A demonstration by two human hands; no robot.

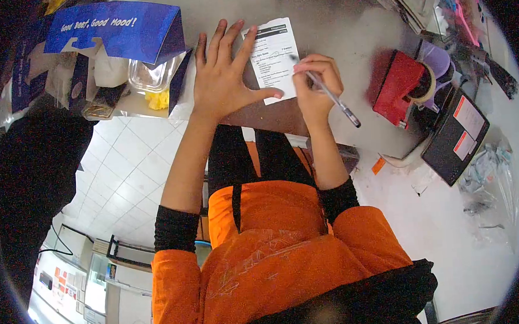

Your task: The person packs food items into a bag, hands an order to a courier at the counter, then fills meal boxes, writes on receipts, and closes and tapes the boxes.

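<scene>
So, the grey desk [328, 12] stretches across 12 o'clock, with a blue box [112, 30] at 10. Left hand [223, 76] lies near 11, fingers spread wide, thumb over the printed slip [276, 58] at 12. Right hand [315, 105] is at 1, grip clamped on a pen [337, 98], one end over the slip.

Blue box [114, 26], red pouch [394, 84], 1 tape roll [431, 88]

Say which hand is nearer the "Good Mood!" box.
Left. The left hand is spread just beside the box; the right hand, holding the pen, is farther off, across the paper.
</scene>
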